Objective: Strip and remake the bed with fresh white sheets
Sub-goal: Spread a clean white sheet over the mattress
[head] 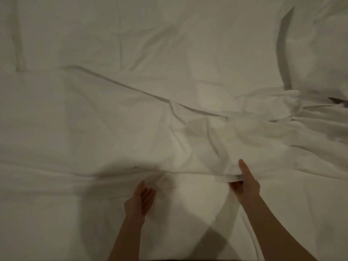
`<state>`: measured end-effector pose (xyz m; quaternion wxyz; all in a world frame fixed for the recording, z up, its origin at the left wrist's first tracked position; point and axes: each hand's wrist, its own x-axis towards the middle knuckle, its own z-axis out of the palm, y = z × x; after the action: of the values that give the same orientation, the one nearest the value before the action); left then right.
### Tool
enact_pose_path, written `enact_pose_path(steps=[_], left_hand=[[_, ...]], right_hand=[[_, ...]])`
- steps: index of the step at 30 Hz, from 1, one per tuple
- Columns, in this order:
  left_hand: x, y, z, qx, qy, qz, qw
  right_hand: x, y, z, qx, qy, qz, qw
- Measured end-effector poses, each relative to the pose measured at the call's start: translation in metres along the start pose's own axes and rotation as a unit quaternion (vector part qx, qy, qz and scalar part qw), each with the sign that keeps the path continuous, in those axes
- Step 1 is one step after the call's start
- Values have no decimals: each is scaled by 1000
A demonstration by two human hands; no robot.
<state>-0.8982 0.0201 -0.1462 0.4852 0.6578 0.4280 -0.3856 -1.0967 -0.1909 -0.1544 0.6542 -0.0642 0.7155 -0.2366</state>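
A big white cotton sheet [131, 113] covered almost the whole bed. It was soft and full of wrinkles. One long fold ran across it from the upper left down toward the middle. Near the bottom of the view, a thick folded edge of white cloth [169, 171] went from side to side across the bed, and the smoother white sheet below it [56, 213] lay flat toward the person.

The right hand [245, 183] was at that folded edge, a little right of the middle. Its thumb lay on top of the cloth and its fingers were tucked under, so it pinched the edge between them. The edge was lifted a bit where the hand held it.

The left hand [140, 200] was just beside and a little lower, to the left. Its fingers were straight and apart, and the palm faced toward the right hand. It held nothing. I could not tell if its fingertips touched the cloth.

Both bare arms reached up from the bottom of the view.

At the upper right lay a puffy white pillow [316, 53], with a dark shadow along its left side. Below the pillow, a bunched heap of white bedding [310, 125] was crumpled at the right edge of the bed.
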Motion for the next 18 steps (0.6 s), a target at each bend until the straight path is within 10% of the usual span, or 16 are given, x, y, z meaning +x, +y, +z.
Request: enact_pose_path(steps=[4,11,18], left_hand=[[12,11,-40,-112,84,42,989],[53,50,-14,-217,-129,34,967],[51,60,-5,-219,-154,52,962]], right_hand=[[-4,12,-2,-81,75,-38,993],[-25,33,46,71,-204,27,976],[-18,51,89,-1,-245,-48,968]])
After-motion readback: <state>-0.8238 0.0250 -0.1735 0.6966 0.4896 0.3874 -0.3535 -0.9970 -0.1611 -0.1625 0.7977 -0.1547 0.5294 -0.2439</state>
